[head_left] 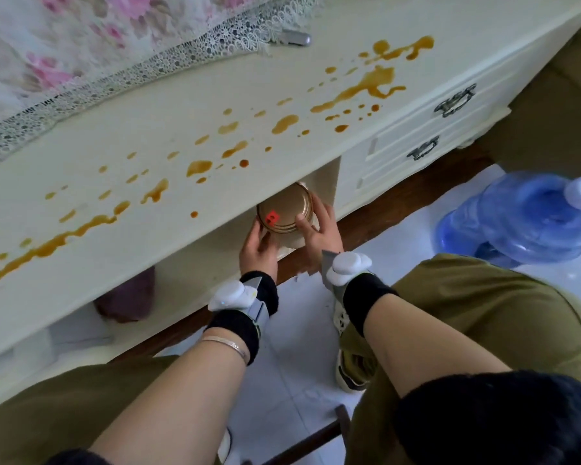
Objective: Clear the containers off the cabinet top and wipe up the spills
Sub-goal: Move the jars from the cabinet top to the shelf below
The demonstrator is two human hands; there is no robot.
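A round container with a gold lid (pixel 284 209) and a red mark sits in the open shelf under the cream cabinet top (pixel 182 105). My left hand (pixel 258 248) grips its left side and my right hand (pixel 317 226) curls over its right side and lid. The container's body is mostly hidden under the top's edge. Brown spills (pixel 366 85) run in splashes and drops across the cabinet top from the lower left to the upper right.
A floral lace cloth (pixel 81 55) covers the back of the top, with a grey object (pixel 296 38) at its edge. Drawers with metal handles (pixel 455 102) lie to the right. A blue water jug (pixel 530 216) stands on the floor. A purple item (pixel 128 297) sits in the shelf.
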